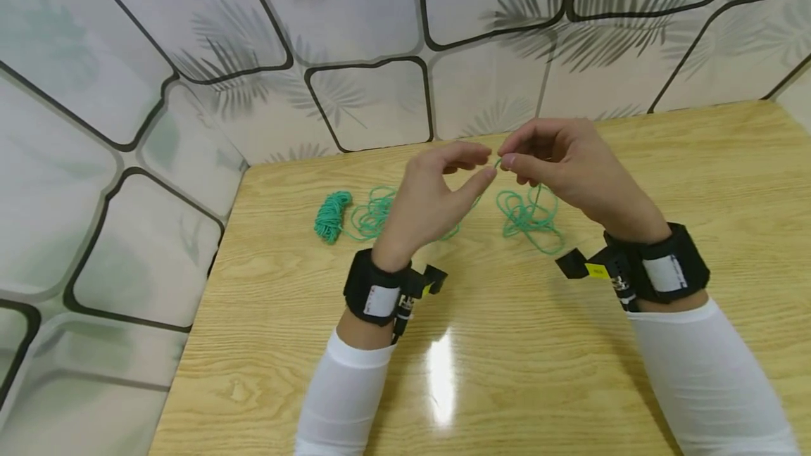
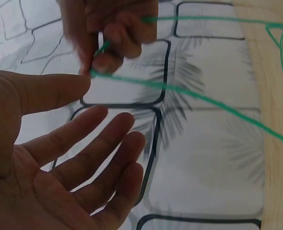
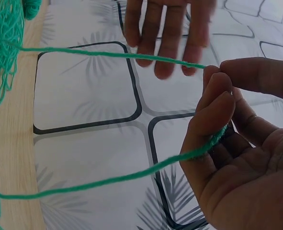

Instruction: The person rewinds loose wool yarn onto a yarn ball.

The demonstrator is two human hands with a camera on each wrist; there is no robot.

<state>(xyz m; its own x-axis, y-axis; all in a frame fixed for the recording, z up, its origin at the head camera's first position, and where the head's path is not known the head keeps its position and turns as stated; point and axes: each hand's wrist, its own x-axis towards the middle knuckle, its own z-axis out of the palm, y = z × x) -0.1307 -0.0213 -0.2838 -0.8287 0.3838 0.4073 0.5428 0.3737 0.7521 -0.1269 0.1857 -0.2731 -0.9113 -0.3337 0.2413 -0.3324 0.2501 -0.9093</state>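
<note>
Green yarn (image 3: 107, 54) runs up from the table into my right hand (image 1: 564, 167), which pinches it between thumb and fingertips. In the right wrist view a second length of it passes through the curled lower fingers and slopes down to the left. My left hand (image 1: 427, 192) is beside the pinch, its fingers extended and spread apart in the left wrist view. The left thumb (image 2: 55, 91) ends close to the pinched yarn; whether it touches I cannot tell. Below the hands lie a wound yarn bundle (image 1: 332, 217), loose loops beside it partly behind the left hand, and a tangled pile (image 1: 526, 217) at right.
The hands are above a light wooden table (image 1: 481, 371). A patterned wall covering (image 1: 374, 108) with dark outlines and leaf prints rises at the back and left. Each wrist wears a black strap (image 1: 674, 262) with a small camera.
</note>
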